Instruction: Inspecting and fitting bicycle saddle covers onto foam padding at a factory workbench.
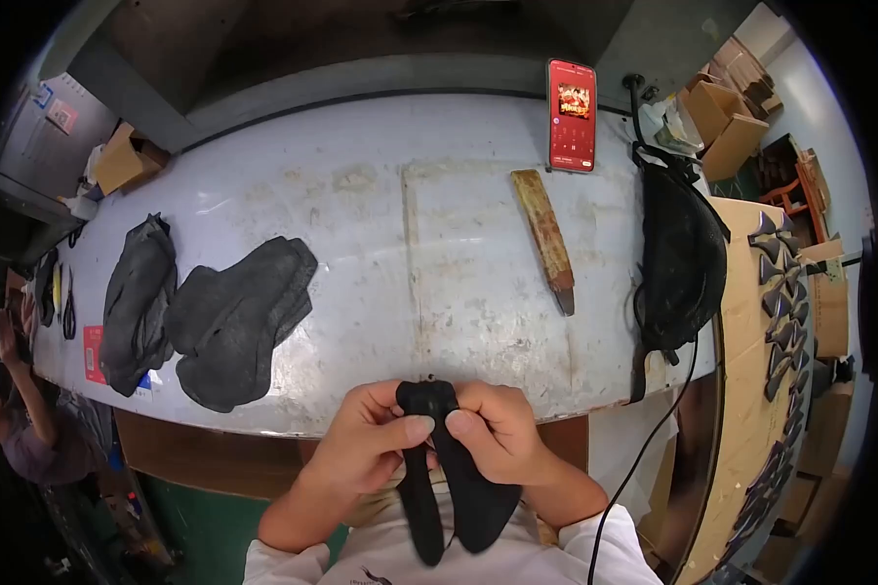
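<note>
Two hands are nearly closed: the left hand [366, 439] and the right hand [500, 434] pinch one black piece [473, 497] between thumbs and fingers, just before the near edge of the desk [478, 341]. Its two ends hang downward. Dark stacks [244, 317] lie toward the left edge, a bag [685, 253] along the right edge.

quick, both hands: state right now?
Left hand: closed, pinching the black piece at its upper end.
Right hand: closed, pinching the same black piece beside the left.
</note>
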`<action>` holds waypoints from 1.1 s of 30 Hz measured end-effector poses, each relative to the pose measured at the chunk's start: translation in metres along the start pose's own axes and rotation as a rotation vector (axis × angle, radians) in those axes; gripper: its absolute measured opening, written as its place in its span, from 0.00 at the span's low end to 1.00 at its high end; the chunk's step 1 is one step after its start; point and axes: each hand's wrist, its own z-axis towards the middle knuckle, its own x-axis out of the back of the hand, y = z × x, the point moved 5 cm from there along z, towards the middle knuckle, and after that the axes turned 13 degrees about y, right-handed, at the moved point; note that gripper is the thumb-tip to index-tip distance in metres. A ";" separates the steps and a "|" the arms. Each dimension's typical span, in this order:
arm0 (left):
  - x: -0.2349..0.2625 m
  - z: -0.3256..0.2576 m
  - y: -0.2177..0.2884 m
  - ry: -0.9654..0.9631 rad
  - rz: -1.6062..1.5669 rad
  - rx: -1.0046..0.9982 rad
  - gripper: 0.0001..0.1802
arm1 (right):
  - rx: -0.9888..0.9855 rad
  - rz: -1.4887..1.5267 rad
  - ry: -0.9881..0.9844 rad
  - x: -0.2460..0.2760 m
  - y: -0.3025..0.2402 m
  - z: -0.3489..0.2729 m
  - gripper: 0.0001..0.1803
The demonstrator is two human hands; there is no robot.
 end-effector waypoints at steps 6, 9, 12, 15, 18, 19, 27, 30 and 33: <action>0.004 0.008 -0.009 0.173 -0.193 -0.043 0.12 | -0.347 0.228 -0.124 0.009 0.012 -0.004 0.14; 0.006 0.007 -0.006 0.176 -0.122 -0.159 0.11 | -0.153 0.011 -0.197 0.005 -0.010 -0.004 0.14; -0.001 0.004 -0.003 0.059 -0.133 -0.156 0.09 | -0.346 0.227 -0.176 0.005 0.003 -0.010 0.12; -0.001 0.003 -0.004 0.071 -0.128 -0.140 0.08 | -0.461 0.312 -0.190 0.006 0.019 -0.015 0.11; 0.000 0.000 -0.005 0.121 -0.112 -0.142 0.09 | -0.312 0.179 -0.375 0.010 0.014 -0.012 0.10; 0.001 0.001 -0.003 0.153 -0.074 -0.164 0.10 | -0.195 0.066 -0.505 0.008 0.010 -0.014 0.11; 0.008 0.001 0.011 0.193 -0.078 -0.288 0.10 | -0.231 -0.030 -0.614 0.005 0.022 -0.021 0.20; 0.013 0.001 0.014 0.220 -0.072 -0.314 0.11 | -0.185 0.063 -0.561 0.005 0.025 -0.024 0.24; 0.018 0.000 0.019 0.245 -0.083 -0.363 0.11 | -0.191 0.066 -0.642 0.009 0.027 -0.025 0.23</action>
